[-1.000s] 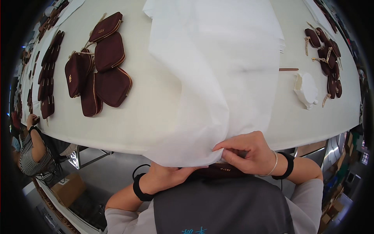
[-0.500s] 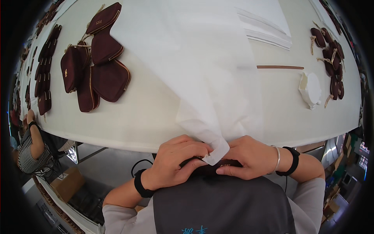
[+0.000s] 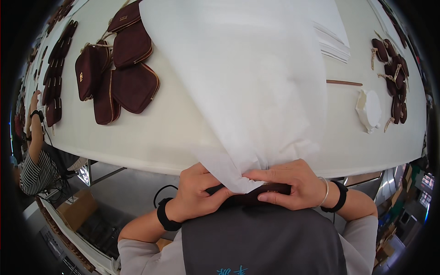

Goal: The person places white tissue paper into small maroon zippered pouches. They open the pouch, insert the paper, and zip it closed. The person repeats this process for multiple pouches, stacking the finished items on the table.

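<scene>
Head view: pouch at the table's near edge, against the apron, in both hands. Left hand has fingers closed on the pouch's left end; right hand grips the right end, thumb in front, index on the paper. Progress seems early: paper end is gathered at the pouch mouth, amount inside hidden, most of the sheet left outside over the table. Other pouches lie left.
</scene>
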`<state>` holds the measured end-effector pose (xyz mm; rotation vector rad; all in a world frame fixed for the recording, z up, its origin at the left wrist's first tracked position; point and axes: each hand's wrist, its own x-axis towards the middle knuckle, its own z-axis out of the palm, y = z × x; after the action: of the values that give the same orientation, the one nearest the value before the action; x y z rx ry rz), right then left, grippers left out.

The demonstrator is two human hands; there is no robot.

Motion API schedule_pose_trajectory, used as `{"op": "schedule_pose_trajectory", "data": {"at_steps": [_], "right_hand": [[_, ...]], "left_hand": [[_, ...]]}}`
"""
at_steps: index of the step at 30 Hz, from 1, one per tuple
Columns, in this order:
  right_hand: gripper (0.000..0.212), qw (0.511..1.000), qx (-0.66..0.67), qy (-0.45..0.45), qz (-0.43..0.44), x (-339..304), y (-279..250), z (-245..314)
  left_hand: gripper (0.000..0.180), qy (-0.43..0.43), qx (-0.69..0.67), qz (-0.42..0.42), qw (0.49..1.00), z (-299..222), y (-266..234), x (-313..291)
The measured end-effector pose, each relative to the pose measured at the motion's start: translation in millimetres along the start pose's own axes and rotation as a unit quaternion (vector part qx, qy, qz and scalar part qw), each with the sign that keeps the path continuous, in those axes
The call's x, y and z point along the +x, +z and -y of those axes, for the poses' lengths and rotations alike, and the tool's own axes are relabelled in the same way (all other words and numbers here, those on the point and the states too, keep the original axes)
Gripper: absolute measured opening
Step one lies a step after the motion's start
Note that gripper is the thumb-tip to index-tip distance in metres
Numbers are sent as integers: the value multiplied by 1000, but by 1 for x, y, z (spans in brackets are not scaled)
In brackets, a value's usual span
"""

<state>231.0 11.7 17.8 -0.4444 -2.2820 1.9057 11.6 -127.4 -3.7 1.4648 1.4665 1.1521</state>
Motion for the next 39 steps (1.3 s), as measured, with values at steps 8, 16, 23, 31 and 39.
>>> {"op": "schedule_pose_trajectory", "data": {"at_steps": [8, 16, 23, 31, 39], "right_hand": [[35, 994, -7, 29, 108, 1, -10, 7], [26, 981, -103, 84, 138, 1, -8, 13], [17, 992, -93, -34, -78, -35, -40, 6], [18, 970, -186, 76, -139, -58, -51, 11], [39, 1000, -19, 17, -19, -61, -22, 8]], "left_hand": [[24, 5, -13, 12, 1000, -14, 1, 4], [12, -17, 75, 67, 995, -23, 7, 13], [27, -178, -66, 151, 970, -27, 4, 9], [20, -82, 8, 246, 966, -30, 3, 27], [26, 56, 73, 292, 952, -44, 5, 46]]}}
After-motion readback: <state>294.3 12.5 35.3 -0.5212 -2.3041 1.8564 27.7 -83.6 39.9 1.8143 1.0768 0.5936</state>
